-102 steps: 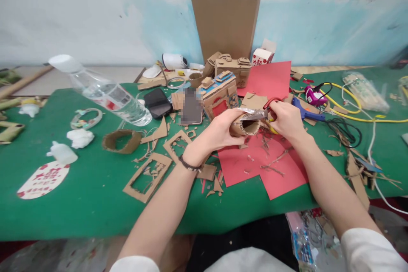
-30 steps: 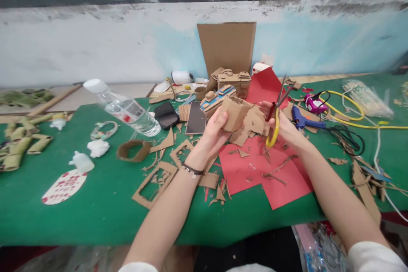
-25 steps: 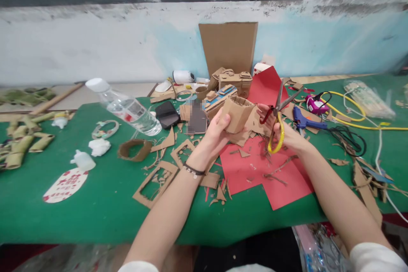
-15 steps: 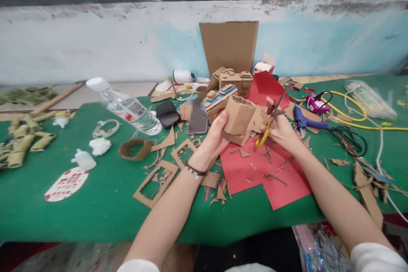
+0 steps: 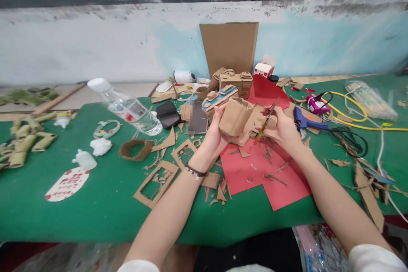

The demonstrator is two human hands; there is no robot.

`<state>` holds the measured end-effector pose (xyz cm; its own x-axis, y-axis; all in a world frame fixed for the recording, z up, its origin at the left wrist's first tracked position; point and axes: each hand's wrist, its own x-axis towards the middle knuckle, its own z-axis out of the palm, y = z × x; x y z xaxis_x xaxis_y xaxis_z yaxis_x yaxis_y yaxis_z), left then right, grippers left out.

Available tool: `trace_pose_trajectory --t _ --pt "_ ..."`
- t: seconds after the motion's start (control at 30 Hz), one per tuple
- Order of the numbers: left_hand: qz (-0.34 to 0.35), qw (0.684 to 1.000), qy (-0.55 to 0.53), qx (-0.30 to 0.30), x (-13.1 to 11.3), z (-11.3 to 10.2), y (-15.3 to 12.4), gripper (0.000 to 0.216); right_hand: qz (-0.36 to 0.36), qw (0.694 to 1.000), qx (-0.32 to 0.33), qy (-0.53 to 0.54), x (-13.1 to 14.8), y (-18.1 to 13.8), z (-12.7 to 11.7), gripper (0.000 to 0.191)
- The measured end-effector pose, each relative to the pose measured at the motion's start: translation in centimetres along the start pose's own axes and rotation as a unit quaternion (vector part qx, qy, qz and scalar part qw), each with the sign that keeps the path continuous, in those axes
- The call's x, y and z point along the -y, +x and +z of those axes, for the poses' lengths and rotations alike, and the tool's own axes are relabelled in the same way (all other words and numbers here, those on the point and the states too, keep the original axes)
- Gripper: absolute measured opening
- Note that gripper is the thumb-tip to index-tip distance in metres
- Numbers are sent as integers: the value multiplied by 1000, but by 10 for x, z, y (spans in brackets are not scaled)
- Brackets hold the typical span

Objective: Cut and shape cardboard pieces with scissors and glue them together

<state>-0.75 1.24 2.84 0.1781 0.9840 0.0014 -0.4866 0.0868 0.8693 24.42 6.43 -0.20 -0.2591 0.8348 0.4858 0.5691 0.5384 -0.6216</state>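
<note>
My left hand [image 5: 216,134] grips a short cardboard tube [image 5: 236,115] with flattened sides and a ragged upper rim, held above the table. In my right hand [image 5: 282,127] is a pair of scissors [image 5: 267,120] with yellow handles, its blades pointing up and away, just right of the tube. A loose cardboard piece [image 5: 256,118] shows between the two hands; what supports it is hidden. Below lies red paper [image 5: 245,174] strewn with cardboard scraps. Behind the tube stand a blue-topped cardboard model [image 5: 219,97] and a cardboard camera model [image 5: 236,83].
A water bottle [image 5: 127,108], a cardboard ring [image 5: 135,149] and cut cardboard frames [image 5: 156,183] lie to the left. A blue glue gun [image 5: 307,120], a yellow cable [image 5: 353,121] and cardboard offcuts [image 5: 368,195] are on the right. A cardboard sheet [image 5: 229,46] leans on the wall.
The scissors have turned and dropped slightly, with my right hand closing around them more. My left hand has shifted the tube a little left and tilted it.
</note>
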Motion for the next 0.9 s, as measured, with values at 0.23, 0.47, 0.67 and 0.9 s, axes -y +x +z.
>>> trace_pose_trajectory --t 0.23,0.47,0.67,0.9 --pt "14 999 -3 -31 -4 3 -2 94 35 999 0 19 2 1 -4 55" --pt "27 999 -4 -20 -3 4 -9 83 58 996 3 66 14 1 -7 48" --pt "56 998 19 -30 4 -3 -6 93 71 994 -3 81 17 4 -11 41" --pt "77 995 -21 -62 -9 5 -5 85 126 944 22 304 28 2 -10 55"
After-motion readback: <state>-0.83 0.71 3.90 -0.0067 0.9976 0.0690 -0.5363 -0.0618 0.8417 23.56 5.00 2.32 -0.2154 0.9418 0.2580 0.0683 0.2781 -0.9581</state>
